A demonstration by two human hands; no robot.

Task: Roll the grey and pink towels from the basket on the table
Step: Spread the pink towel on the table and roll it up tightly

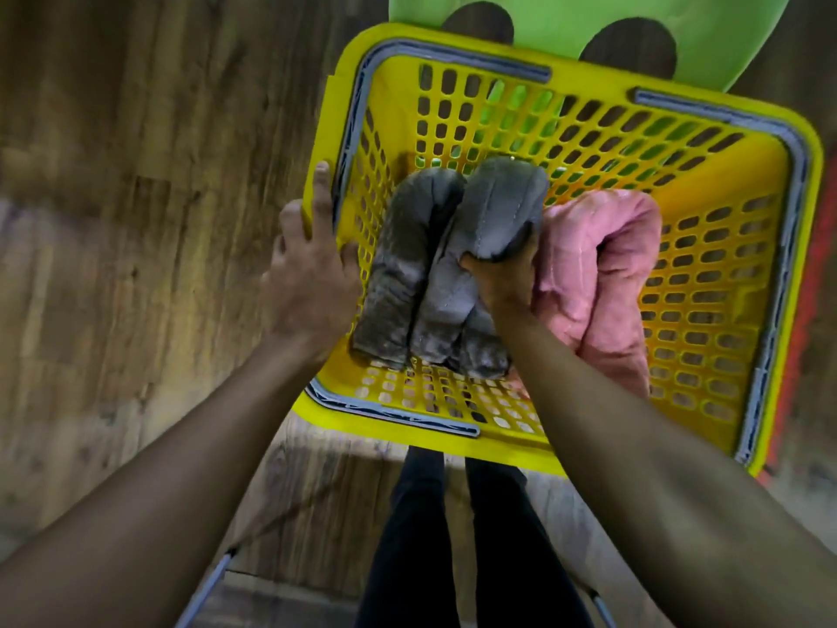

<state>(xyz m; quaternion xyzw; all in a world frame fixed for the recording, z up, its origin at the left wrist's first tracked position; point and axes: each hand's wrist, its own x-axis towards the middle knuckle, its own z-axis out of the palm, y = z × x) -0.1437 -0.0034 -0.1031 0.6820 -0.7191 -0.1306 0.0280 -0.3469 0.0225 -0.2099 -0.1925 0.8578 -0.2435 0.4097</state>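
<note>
The grey towels are bunched in thick folds in the middle of the yellow basket, with the pink towel squashed right up against them, so nothing's on a worktop yet.

The right hand is down in the basket, thumb hooked on a grey fold and fingers buried between grey and pink. I can't tell if it has some pink too. If it lifts like that, I reckon the pink gets dragged along and flops onto the wooden floor, or the grey folds fall open mid-air.

The left hand clamps the near-left rim, thumb inside, fingers outside. Good thing, because the basket looks perched on a green plastic seat and could tip.
</note>
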